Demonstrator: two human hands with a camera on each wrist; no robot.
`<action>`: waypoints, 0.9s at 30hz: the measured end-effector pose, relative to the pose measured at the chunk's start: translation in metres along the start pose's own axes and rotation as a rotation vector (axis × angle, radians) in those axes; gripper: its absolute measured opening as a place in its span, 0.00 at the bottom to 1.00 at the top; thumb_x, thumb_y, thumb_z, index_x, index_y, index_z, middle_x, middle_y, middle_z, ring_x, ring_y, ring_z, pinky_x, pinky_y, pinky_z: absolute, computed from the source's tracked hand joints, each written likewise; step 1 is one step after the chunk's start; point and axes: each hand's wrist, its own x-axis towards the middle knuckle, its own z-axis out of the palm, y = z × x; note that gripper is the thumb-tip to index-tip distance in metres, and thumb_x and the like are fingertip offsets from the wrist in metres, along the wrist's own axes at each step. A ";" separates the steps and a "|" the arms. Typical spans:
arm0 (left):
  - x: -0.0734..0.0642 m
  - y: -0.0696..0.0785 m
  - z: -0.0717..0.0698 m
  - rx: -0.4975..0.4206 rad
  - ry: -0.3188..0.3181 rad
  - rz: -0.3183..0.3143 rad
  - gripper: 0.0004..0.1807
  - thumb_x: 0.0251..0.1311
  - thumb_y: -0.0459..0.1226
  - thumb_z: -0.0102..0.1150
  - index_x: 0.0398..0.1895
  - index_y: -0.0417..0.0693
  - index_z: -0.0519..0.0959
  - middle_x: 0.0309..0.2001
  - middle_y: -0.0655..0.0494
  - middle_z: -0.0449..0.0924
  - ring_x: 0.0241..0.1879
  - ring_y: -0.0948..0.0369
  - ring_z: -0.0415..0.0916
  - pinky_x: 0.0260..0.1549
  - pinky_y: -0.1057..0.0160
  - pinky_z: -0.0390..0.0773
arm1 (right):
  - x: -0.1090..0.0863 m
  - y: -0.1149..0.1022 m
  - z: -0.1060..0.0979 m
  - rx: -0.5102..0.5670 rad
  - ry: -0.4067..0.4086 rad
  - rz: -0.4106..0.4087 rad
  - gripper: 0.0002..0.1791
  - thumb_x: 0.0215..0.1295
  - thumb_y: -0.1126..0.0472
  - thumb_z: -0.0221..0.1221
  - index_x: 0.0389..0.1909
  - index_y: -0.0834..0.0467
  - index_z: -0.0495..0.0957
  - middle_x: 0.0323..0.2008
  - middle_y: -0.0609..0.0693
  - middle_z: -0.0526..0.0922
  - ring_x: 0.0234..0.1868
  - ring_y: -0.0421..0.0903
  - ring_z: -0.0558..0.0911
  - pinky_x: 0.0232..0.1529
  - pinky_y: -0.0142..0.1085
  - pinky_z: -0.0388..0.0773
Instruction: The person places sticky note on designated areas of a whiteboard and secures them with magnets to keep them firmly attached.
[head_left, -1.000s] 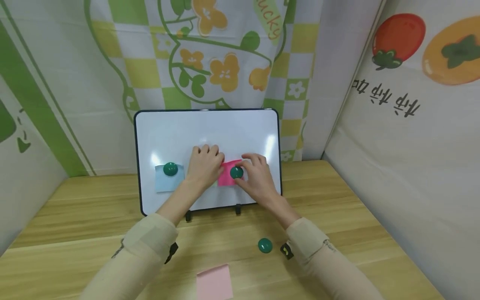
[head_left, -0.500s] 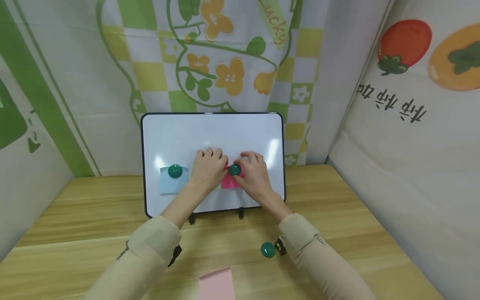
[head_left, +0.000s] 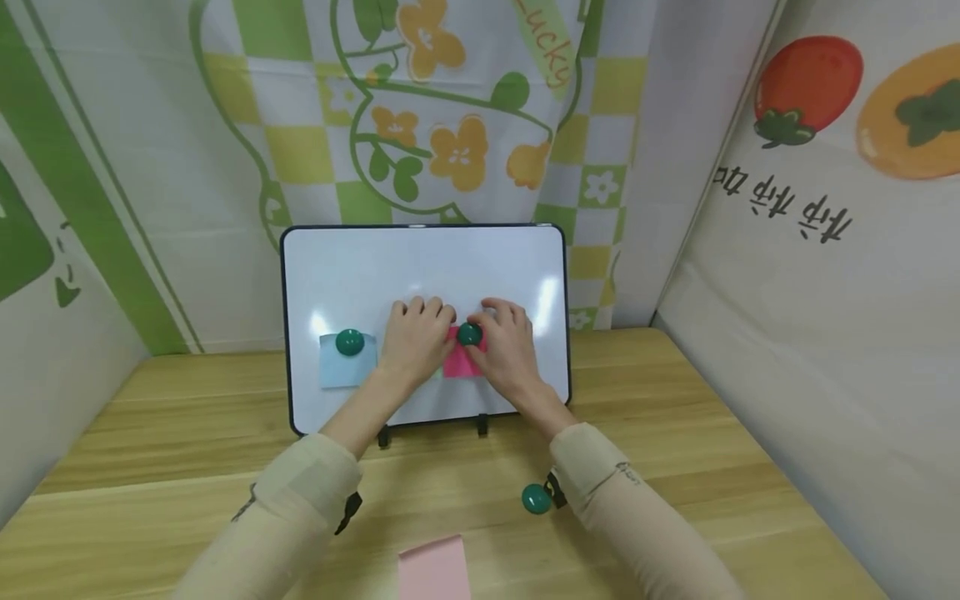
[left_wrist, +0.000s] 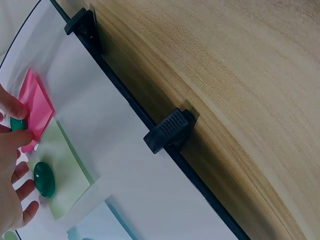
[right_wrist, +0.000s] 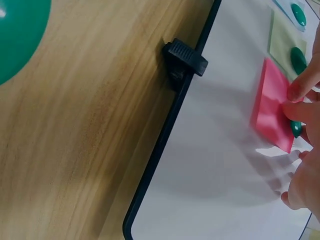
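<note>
Fingers of your right hand point(head_left: 510, 354) pinch the round green magnet point(head_left: 469, 335) on the bright pink paper note point(head_left: 459, 360). Your left hand point(head_left: 415, 342) lies flat, pressing that note to the white board point(head_left: 420, 258). Press the magnet straight down and keep the note still.

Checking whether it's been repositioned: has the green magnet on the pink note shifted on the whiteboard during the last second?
Yes. The green magnet has moved slightly up relative to the whiteboard.

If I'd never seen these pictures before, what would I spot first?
Most likely the two hands meeting in the middle of the whiteboard: the left hand rests on the board, and the right hand pinches a green magnet over a bright pink note. Further left a blue note sits under its own magnet. A spare magnet and a pale pink note lie on the wooden table.
</note>
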 end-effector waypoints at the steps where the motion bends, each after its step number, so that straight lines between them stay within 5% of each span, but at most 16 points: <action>1: 0.000 0.000 0.000 0.002 0.000 0.003 0.16 0.58 0.47 0.69 0.44 0.48 0.80 0.39 0.52 0.81 0.38 0.51 0.77 0.38 0.53 0.73 | 0.000 0.000 0.001 -0.005 0.001 -0.001 0.18 0.55 0.60 0.72 0.48 0.58 0.83 0.63 0.56 0.73 0.65 0.58 0.67 0.67 0.55 0.64; 17: -0.001 -0.002 0.001 -0.007 0.029 0.010 0.15 0.58 0.46 0.69 0.41 0.47 0.81 0.36 0.51 0.80 0.37 0.50 0.76 0.37 0.52 0.73 | -0.001 0.004 0.007 -0.048 0.041 -0.043 0.19 0.56 0.59 0.72 0.49 0.57 0.83 0.63 0.56 0.73 0.64 0.58 0.69 0.67 0.54 0.65; 27: -0.001 0.000 -0.002 -0.025 -0.004 0.005 0.16 0.58 0.46 0.69 0.43 0.47 0.81 0.37 0.50 0.81 0.38 0.50 0.76 0.37 0.52 0.74 | -0.013 0.008 0.007 -0.036 0.022 -0.079 0.32 0.54 0.59 0.73 0.60 0.58 0.77 0.67 0.59 0.70 0.68 0.61 0.67 0.70 0.57 0.63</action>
